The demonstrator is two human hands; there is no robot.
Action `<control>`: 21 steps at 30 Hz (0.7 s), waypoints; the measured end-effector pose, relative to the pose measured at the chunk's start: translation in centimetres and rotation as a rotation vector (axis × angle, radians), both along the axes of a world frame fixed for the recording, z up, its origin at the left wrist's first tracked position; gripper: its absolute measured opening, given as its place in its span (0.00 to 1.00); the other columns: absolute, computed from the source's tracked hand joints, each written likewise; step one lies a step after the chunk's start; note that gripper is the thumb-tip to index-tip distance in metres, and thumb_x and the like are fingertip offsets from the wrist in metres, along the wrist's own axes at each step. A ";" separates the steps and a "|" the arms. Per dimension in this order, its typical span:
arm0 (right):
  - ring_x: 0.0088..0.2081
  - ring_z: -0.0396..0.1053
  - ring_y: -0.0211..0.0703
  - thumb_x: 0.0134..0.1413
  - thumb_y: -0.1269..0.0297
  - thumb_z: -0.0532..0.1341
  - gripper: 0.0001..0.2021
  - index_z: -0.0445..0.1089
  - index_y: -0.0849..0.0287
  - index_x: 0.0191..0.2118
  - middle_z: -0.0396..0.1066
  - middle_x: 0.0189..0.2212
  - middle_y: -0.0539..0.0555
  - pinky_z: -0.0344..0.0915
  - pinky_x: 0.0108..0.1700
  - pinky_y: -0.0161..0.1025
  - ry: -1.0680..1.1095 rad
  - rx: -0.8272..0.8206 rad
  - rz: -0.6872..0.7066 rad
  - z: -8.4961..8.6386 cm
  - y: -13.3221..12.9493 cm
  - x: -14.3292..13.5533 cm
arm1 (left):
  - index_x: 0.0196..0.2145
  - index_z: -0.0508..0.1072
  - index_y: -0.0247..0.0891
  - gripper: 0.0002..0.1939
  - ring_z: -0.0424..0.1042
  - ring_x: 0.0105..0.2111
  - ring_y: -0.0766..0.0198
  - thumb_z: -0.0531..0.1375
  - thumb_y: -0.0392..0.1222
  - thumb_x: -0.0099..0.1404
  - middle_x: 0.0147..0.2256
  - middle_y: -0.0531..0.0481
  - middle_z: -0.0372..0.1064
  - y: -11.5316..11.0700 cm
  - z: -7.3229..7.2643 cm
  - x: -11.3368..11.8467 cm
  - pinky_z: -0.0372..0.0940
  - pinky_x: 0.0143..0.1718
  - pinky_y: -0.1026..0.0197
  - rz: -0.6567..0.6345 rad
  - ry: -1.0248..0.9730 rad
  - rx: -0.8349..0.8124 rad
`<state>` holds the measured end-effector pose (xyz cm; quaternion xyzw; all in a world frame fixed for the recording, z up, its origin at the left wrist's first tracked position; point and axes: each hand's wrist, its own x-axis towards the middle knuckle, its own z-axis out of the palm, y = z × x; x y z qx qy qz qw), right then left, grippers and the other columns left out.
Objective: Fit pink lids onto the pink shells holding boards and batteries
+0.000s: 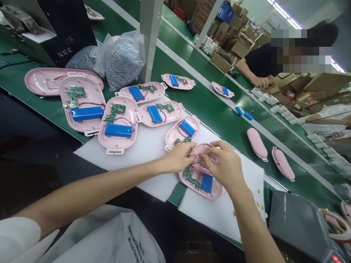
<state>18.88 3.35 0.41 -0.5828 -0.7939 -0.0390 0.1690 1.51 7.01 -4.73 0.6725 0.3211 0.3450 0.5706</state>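
My left hand (179,157) grips the left rim of a pink plastic shell half (201,149). My right hand (226,166) curls around the same shell from the right, its thumb and forefinger pinched inside near a thin dark wire. What the fingertips press on is too small to make out. Right below lies another pink shell half (216,191) with a green circuit board (191,178) and a blue battery pack (207,183). Just behind my left hand sits an open shell (171,136) with its own battery (187,128) and board.
Several opened pink shells (118,145) with batteries and boards line the white foam sheet (153,175). Bags of small dark parts (124,58) stand by a post (150,40). Closed shells (257,144) lie right, beyond a dark grey box (297,219). Another person (257,60) sits across.
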 end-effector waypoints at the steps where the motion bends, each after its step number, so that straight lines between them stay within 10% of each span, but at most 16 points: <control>1: 0.37 0.70 0.47 0.59 0.59 0.62 0.11 0.71 0.55 0.27 0.73 0.36 0.54 0.64 0.37 0.42 0.009 -0.011 -0.006 0.2 0.0 0.0 | 0.30 0.68 0.35 0.04 0.64 0.28 0.64 0.55 0.33 0.61 0.27 0.53 0.65 0.0 0.0 0.0 0.57 0.28 0.64 -0.002 0.004 -0.001; 9: 0.44 0.70 0.45 0.65 0.62 0.55 0.10 0.71 0.54 0.34 0.72 0.42 0.53 0.64 0.43 0.41 0.127 -0.223 0.089 1.5 -0.7 0.4 | 0.29 0.69 0.36 0.04 0.65 0.29 0.64 0.56 0.33 0.61 0.27 0.54 0.66 -0.3 0.2 0.0 0.56 0.28 0.64 0.009 0.004 -0.018; 21: 0.27 0.68 0.42 0.47 0.51 0.66 0.15 0.69 0.55 0.20 0.72 0.26 0.51 0.60 0.33 0.40 0.175 -0.144 -0.230 1.4 0.1 -0.2 | 0.28 0.65 0.38 0.05 0.61 0.25 0.65 0.56 0.36 0.62 0.24 0.56 0.61 -0.4 0.4 -0.1 0.54 0.28 0.62 0.023 0.109 0.041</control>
